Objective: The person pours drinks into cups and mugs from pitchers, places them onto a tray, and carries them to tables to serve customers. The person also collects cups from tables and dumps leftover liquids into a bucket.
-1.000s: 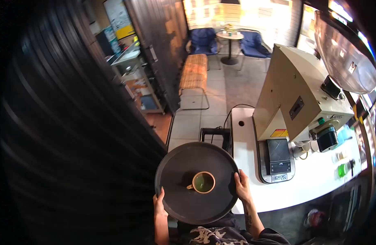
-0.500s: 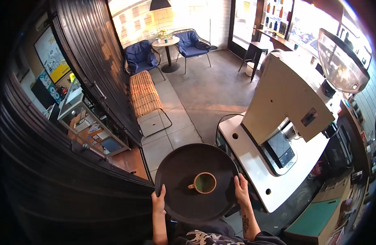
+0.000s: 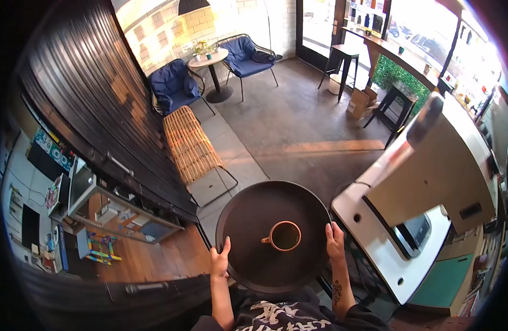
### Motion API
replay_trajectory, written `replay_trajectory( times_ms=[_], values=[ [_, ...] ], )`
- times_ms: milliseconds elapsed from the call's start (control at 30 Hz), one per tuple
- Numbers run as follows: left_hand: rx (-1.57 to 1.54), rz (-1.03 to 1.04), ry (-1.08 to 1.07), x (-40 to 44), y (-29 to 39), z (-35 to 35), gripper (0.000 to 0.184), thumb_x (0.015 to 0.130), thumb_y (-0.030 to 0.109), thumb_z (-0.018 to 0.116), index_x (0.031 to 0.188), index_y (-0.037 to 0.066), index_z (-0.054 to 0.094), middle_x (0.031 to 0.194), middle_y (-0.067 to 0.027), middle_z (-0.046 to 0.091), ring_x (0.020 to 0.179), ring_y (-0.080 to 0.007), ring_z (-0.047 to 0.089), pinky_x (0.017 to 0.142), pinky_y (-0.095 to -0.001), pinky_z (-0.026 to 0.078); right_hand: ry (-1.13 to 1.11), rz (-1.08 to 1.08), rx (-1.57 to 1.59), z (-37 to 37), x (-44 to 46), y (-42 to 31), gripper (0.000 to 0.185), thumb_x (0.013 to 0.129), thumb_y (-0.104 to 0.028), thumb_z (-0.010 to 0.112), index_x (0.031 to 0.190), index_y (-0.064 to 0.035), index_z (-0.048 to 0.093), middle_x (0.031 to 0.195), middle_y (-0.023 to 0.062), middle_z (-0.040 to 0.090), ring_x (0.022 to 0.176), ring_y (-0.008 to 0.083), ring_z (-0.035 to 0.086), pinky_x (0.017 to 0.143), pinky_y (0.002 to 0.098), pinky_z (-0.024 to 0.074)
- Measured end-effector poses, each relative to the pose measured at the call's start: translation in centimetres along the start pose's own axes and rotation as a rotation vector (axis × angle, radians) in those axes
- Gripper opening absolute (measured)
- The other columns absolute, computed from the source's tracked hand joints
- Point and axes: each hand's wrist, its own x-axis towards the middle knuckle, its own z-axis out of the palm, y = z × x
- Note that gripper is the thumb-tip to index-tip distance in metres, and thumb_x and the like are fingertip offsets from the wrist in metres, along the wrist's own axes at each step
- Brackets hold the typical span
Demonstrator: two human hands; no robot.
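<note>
A round dark serving tray (image 3: 248, 215) is held level in front of my body. My left hand (image 3: 221, 259) is closed on its left rim, thumb on top. On the opposite rim my right hand (image 3: 335, 241) grips in the same way, with its fingers hidden under the edge. Near the tray's middle a brown cup (image 3: 285, 236) stands upright, its handle toward the left. Dark liquid appears to be inside the cup.
To the right a large beige coffee grinder (image 3: 430, 160) stands on a white counter (image 3: 370, 243). A rattan bench (image 3: 193, 146) is ahead on the left, before blue chairs (image 3: 174, 83) and a small round table (image 3: 208, 58). A dark corrugated shutter (image 3: 94, 83) runs along the left.
The view has moved forward past the grinder, which now lies farther right. Stools and a cardboard box have come into sight. Both hands keep hold of the tray with the cup on it.
</note>
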Motion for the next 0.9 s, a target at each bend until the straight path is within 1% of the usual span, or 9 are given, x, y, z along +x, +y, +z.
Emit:
replay_trajectory(
  times_ms=[67,133,200,433,633,767,833,867,900],
  values=[
    [0.053,0.004,0.027,5.0,-0.2,-0.2,0.06,0.086,0.042,0.072,0.117,-0.006,0.053,0.114,-0.0139,0.058,0.105,-0.0216,0.056,0.09,-0.0351,0.047,-0.021,0.062,0.055,2.0,3.3,0.6,0.022,0.102,-0.018,0.048,0.088,-0.002,0.053,0.072,-0.0079,0.038,0.067,0.0029,0.033,0.056,0.0218,0.0285],
    [0.106,0.061,0.018,10.1,1.6,0.8,0.069,0.084,0.049,0.072,0.12,-0.006,0.051,0.118,-0.0152,0.057,0.111,-0.0236,0.053,0.096,-0.0378,0.043,0.008,0.069,0.049,4.7,7.7,-0.7,0.024,0.102,-0.019,0.048,0.084,-0.0042,0.05,0.071,-0.0083,0.035,0.067,0.0027,0.031,0.056,0.0224,0.0265],
    [0.087,0.021,-0.014,14.1,3.5,1.2,0.07,0.083,0.049,0.072,0.119,-0.006,0.051,0.119,-0.0152,0.056,0.112,-0.0234,0.053,0.097,-0.0374,0.042,0.047,0.075,0.013,6.8,10.6,-2.1,0.026,0.102,-0.021,0.048,0.08,-0.0073,0.047,0.071,-0.0091,0.031,0.066,0.0024,0.028,0.055,0.0228,0.0237],
    [0.115,0.074,-0.029,27.5,10.9,6.3,0.063,0.085,0.046,0.071,0.114,-0.005,0.051,0.118,-0.0138,0.056,0.111,-0.0207,0.05,0.1,-0.0364,0.039,0.091,0.068,-0.04,13.5,23.1,-2.3,0.026,0.101,-0.02,0.049,0.08,-0.0053,0.046,0.07,-0.0078,0.032,0.067,0.004,0.03,0.056,0.023,0.0263],
    [0.077,0.011,-0.181,40.2,18.2,11.9,0.065,0.087,0.046,0.07,0.12,-0.006,0.05,0.126,-0.0151,0.054,0.118,-0.0219,0.047,0.104,-0.0378,0.036,0.189,0.03,-0.093,18.8,34.7,-1.4,0.027,0.102,-0.022,0.048,0.084,-0.0026,0.05,0.068,-0.0057,0.035,0.065,0.0053,0.031,0.055,0.025,0.0292],
    [0.221,0.021,-0.183,48.8,23.3,15.9,0.071,0.088,0.048,0.067,0.127,-0.007,0.046,0.132,-0.0163,0.05,0.124,-0.023,0.044,0.107,-0.0397,0.033,0.263,0.022,-0.112,22.3,43.0,-0.6,0.03,0.101,-0.022,0.049,0.079,-0.0025,0.046,0.067,-0.0045,0.034,0.064,0.0063,0.032,0.055,0.0261,0.0289],
    [0.137,0.01,-0.199,53.4,24.7,17.8,0.071,0.089,0.048,0.065,0.13,-0.007,0.045,0.133,-0.0159,0.049,0.125,-0.024,0.044,0.107,-0.0406,0.033,0.295,0.01,-0.121,24.4,47.1,-2.6,0.031,0.101,-0.022,0.049,0.078,-0.0024,0.046,0.067,-0.0041,0.034,0.064,0.0064,0.032,0.055,0.0262,0.029],
    [0.158,-0.088,-0.206,55.7,25.8,18.6,0.071,0.089,0.048,0.065,0.131,-0.007,0.044,0.135,-0.0166,0.047,0.124,-0.0247,0.045,0.107,-0.0404,0.035,0.31,-0.002,-0.123,25.3,49.1,-3.3,0.032,0.101,-0.022,0.049,0.077,-0.0023,0.045,0.066,-0.0037,0.034,0.065,0.0065,0.032,0.055,0.0263,0.029],
    [0.054,-0.057,-0.328,57.7,27.2,19.6,0.071,0.09,0.046,0.064,0.133,-0.007,0.042,0.137,-0.0173,0.045,0.124,-0.0257,0.046,0.107,-0.039,0.036,0.319,0.014,-0.125,25.9,51.0,-3.3,0.032,0.101,-0.022,0.049,0.077,-0.0023,0.045,0.066,-0.0037,0.034,0.065,0.0065,0.032,0.055,0.0263,0.029]
  ],
)
